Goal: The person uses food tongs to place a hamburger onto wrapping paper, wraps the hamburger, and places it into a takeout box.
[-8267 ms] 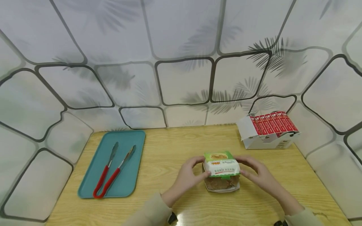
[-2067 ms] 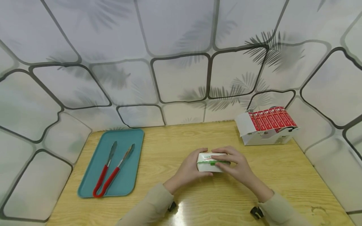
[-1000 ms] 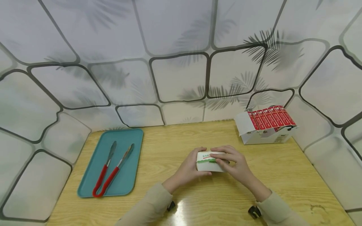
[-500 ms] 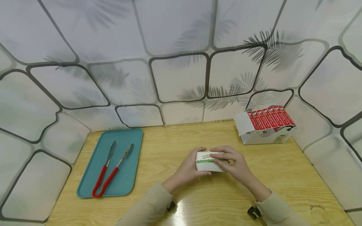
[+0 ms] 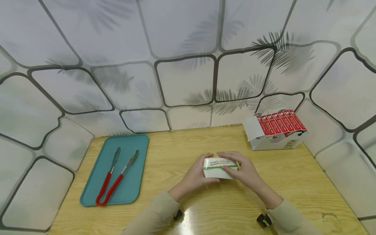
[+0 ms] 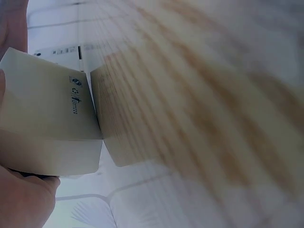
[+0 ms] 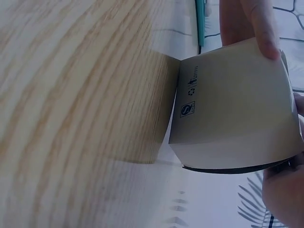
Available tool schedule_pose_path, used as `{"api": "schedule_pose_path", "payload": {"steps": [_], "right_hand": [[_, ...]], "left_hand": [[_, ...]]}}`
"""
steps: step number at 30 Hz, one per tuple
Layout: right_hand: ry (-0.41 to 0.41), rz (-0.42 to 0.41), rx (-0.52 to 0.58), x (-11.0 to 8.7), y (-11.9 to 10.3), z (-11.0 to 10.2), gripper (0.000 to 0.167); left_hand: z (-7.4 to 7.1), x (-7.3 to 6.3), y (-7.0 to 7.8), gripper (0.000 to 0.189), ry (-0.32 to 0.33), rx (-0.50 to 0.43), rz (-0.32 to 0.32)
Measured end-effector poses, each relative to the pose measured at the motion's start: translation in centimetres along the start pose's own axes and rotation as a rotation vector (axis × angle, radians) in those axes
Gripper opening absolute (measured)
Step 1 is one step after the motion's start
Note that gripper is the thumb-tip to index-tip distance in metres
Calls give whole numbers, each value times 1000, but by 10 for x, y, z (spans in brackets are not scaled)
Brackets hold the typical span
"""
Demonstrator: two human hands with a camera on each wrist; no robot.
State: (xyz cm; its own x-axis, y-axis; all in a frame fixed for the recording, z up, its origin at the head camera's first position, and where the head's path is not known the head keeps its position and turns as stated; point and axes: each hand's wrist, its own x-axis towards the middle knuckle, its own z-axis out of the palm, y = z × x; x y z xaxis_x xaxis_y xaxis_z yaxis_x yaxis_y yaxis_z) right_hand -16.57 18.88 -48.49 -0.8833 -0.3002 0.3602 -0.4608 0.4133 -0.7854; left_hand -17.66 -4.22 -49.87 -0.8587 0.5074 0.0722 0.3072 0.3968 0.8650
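A white burger box (image 5: 217,173) with a wavy green band and printed lettering is held between both hands at the middle of the wooden table (image 5: 173,147). Its lid is down, hiding the contents. My left hand (image 5: 194,174) grips its left end, thumb on the near side and fingers around the far side. On the right, my right hand (image 5: 246,168) holds the box with the thumb across its front and fingers over the far top edge. The left wrist view shows a plain box wall (image 6: 47,104) with small printed symbols, standing close at the wood's surface.
A teal tray (image 5: 132,192) on the left carries tongs (image 5: 107,187) with red handles. At the back right stands an open white carton (image 5: 267,143) filled with several red packets (image 5: 281,122). A patterned wall covering (image 5: 188,85) borders the table behind and at the sides.
Earlier the box's lid was raised over a brown filling; now it is down. Over the last half second, my right fingers have slid off the front lettering toward the far edge.
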Motion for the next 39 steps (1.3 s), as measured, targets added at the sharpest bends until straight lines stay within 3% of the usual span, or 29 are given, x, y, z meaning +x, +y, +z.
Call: {"api": "schedule_pose_path", "payload": {"steps": [5, 13, 23, 34, 39], "right_hand": [[-32, 71, -21, 0, -1, -1, 45], [-71, 47, 81, -5, 6, -6, 38], [-90, 81, 66, -3, 6, -7, 39], [-89, 74, 39, -7, 7, -12, 45], [-98, 51, 80, -13, 11, -16, 45]], "left_hand": [[-1, -1, 1, 98, 8, 5, -1], [1, -2, 1, 98, 11, 15, -6], [-2, -3, 0, 97, 4, 27, 2], [-2, -3, -2, 99, -2, 76, 19], [-2, -5, -2, 100, 5, 131, 42]]}}
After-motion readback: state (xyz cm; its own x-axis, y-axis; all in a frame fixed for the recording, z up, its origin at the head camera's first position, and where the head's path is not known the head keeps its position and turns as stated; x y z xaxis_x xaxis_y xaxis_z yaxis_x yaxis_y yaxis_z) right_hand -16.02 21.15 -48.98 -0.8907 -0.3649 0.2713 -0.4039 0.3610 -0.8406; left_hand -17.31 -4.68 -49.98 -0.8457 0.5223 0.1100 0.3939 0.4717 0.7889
